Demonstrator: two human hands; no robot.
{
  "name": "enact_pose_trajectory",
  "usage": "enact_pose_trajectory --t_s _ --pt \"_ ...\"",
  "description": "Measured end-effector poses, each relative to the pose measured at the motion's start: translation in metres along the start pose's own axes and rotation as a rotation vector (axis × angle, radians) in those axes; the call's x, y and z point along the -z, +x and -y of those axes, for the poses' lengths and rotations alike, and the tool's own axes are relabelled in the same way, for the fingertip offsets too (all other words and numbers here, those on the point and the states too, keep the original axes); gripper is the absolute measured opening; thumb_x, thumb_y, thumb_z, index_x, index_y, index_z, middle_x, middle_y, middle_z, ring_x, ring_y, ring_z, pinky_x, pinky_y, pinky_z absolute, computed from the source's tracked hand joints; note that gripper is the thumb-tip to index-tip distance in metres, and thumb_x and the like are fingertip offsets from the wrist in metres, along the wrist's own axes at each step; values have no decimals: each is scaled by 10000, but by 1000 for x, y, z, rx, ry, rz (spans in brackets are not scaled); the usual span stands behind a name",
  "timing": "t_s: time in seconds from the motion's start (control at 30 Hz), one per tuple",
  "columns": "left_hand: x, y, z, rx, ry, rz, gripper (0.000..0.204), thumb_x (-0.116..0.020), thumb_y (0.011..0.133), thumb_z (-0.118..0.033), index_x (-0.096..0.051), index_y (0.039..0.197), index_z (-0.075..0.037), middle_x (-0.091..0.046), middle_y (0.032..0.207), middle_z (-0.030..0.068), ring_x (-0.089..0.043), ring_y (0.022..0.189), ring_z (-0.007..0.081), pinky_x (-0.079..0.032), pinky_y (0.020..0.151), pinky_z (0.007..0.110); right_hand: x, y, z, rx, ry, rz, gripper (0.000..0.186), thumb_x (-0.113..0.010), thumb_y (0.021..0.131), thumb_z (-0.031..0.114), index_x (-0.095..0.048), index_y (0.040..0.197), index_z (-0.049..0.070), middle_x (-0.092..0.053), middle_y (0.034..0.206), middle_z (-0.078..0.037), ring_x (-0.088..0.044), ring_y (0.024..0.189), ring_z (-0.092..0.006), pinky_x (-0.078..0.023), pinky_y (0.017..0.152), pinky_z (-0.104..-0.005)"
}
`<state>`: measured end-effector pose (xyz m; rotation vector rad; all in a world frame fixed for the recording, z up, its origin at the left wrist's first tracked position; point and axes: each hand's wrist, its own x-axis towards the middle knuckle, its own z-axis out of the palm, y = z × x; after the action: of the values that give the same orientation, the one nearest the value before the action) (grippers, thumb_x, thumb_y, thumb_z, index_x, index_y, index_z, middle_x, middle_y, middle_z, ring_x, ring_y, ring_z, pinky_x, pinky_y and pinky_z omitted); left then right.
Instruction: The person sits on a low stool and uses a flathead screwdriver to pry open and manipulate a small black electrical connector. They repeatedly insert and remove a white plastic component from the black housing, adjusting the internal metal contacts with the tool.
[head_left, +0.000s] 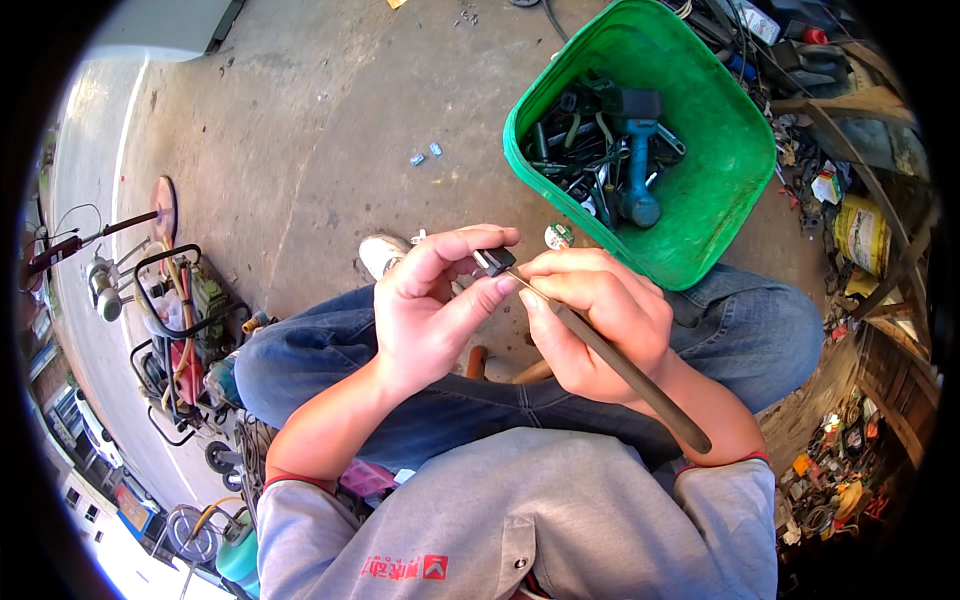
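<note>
My left hand (420, 315) pinches a small black block-shaped part (493, 262) with shiny metal on it, between thumb and fingers. My right hand (605, 315) is closed around a long, slim tool with a brown handle (650, 385). Its thin, brassy tip points at the black part, close to my left thumb; whether the two touch I cannot tell. Both hands are held above my lap, between my bent knees. Just beyond the right fingers, a small round white-and-green piece (558, 236) lies near the green bin (715, 215).
Inside the bin are a blue power tool (638, 165) and several dark hand tools. Two small blue pieces (427, 155) lie on the concrete. Machines with black tube frames (185, 300) stand at left. Scrap, wooden boards and a yellow bucket (860, 235) crowd the right side.
</note>
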<state>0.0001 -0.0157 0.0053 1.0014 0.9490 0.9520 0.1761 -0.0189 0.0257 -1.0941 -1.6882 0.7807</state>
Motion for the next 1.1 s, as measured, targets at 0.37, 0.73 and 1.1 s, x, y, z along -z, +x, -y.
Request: enact_pose_trajectory --t_s 0.37,0.73,1.1 --pt "2 2 -1 -156 284 26 271 -675 789 75 -611 1048 30 -574 1156 160 -625 927 159 -557 759 257 7 0 -6 171 -149 109 218 -658 717 70 -586 898 -29 -619 894 -160 -632 700 -299 -508 569 -344" --pt "1 -1 -1 -73 129 29 292 -650 802 74 -632 1088 19 -569 1175 160 -599 1014 212 -510 855 305 8 -2 -5 234 -245 112 238 -642 687 36 -586 899 -56 -611 881 -181 -641 686 -281 -517 551 -331" --pt "-1 -3 3 -82 131 -12 325 -657 802 87 -635 1117 10 -559 1192 149 -614 933 136 -534 766 237 1 -9 -3 118 -144 70 231 -672 728 30 -583 920 -62 -613 893 -190 -640 691 -293 -528 571 -332"
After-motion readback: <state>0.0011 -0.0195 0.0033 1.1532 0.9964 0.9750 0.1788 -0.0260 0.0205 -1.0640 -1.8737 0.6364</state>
